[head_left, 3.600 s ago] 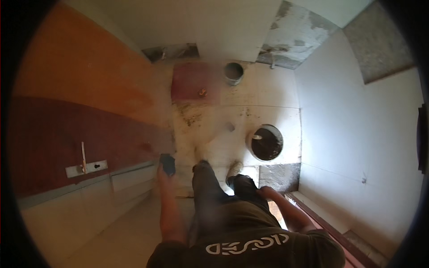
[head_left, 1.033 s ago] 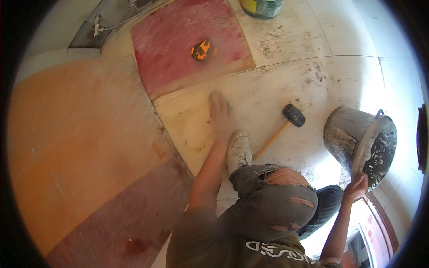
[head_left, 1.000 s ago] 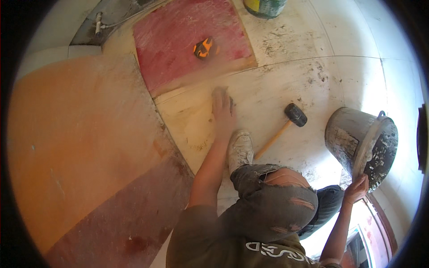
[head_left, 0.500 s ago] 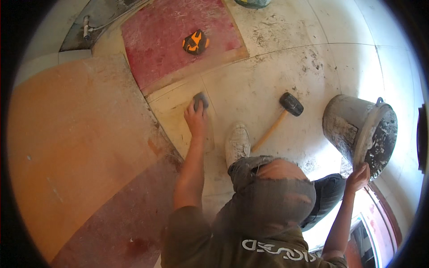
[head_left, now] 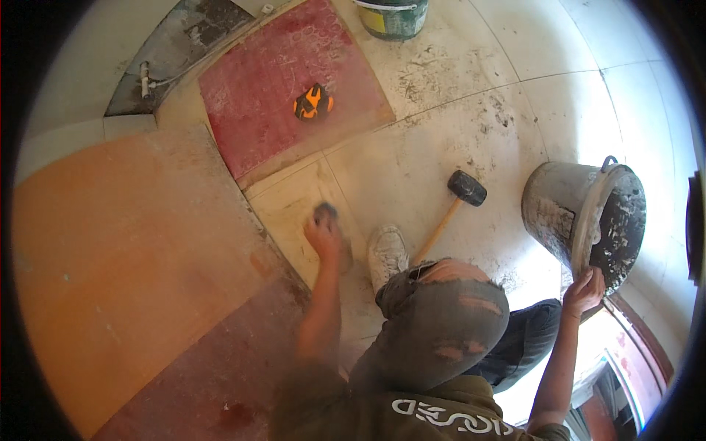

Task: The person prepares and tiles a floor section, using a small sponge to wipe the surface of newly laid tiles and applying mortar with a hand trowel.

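My left hand (head_left: 323,234) is closed round a small dark grey sponge (head_left: 326,210), slightly smeared by motion. Beneath it lies a cream floor tile (head_left: 283,209) with smudges on its face. On the right, my right hand (head_left: 585,291) grips the rim of a grey bucket (head_left: 550,202). The bucket is tipped over towards the right, and its dark inside is spotted with pale splashes.
A black-headed rubber mallet (head_left: 467,188) lies beside my shoe (head_left: 387,250). An orange-and-black tape measure (head_left: 313,103) rests on a red panel (head_left: 254,95). Large orange boards (head_left: 125,242) cover the left; a green bucket (head_left: 395,22) stands at the far side.
My left hand has drawn the sponge nearer to me across the tile. My right hand stays on the bucket rim. The view has shifted slightly, bringing more of the green bucket in.
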`<state>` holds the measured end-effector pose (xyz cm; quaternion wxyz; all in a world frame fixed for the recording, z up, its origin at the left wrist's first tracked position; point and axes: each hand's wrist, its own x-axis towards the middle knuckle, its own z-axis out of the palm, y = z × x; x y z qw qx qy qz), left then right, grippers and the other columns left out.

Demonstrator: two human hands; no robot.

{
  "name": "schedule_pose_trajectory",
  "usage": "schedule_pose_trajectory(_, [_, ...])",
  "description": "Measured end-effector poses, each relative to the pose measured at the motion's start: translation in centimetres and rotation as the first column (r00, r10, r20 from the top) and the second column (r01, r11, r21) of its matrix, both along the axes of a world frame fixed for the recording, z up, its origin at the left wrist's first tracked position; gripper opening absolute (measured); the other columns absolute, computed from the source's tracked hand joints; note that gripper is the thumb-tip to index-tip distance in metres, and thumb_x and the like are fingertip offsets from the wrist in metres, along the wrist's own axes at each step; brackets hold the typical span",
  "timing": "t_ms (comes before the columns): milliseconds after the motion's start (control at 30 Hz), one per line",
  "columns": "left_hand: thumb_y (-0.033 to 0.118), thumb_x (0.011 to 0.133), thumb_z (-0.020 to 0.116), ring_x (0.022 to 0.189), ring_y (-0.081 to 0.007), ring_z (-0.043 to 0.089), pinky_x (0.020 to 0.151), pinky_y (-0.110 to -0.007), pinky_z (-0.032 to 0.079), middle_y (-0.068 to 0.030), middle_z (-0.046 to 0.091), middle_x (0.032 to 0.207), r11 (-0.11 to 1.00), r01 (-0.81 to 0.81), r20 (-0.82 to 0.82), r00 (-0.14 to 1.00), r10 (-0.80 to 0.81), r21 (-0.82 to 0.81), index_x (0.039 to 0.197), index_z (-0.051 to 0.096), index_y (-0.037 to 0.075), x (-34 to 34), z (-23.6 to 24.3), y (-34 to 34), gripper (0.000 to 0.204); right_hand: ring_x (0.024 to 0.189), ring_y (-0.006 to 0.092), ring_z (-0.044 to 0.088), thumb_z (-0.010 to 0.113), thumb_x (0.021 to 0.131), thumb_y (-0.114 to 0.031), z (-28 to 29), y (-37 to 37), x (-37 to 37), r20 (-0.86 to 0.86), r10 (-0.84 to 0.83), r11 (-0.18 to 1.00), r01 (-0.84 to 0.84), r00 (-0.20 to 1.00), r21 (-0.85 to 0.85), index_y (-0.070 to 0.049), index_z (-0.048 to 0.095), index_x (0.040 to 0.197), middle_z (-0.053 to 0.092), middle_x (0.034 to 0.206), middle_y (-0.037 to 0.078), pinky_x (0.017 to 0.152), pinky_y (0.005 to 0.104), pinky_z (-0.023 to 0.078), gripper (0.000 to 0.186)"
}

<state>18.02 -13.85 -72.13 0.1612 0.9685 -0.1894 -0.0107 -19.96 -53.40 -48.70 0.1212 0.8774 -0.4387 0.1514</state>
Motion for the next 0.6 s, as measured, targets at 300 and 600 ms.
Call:
schedule_pose_trajectory(300, [0.013,0.077,0.065,0.101,-0.0348,0.05,0.09,-0.044,0.038,-0.0165,0.056,0.116,0.999,0.052,-0.114,0.992,-0.052,0.001,0.1,0.066,0.002,0.0,1.2,-0.4,0.025,0.064,0.0373,0.052,0.035,0.096,-0.028,-0.2,-0.2,0.2,-0.024,0.006,1.0,-0.005,1.0,0.027,-0.001,0.051,0.072,0.051,0.068,0.018,0.059,0.0459,0.038,0.039])
schedule_pose_trajectory(600, [0.011,0.077,0.064,0.107,-0.0347,0.053,0.094,-0.04,0.04,-0.0187,0.058,0.115,0.997,0.053,-0.09,0.995,-0.048,0.053,0.104,0.065,0.0,-3.9,1.9,0.8,0.029,0.063,0.0365,0.051,0.034,0.096,-0.029,-0.1,-0.3,-0.1,-0.058,-0.024,1.0,0.024,0.998,0.006,-0.002,0.049,0.069,0.05,0.066,0.017,0.058,0.0451,0.038,0.041])
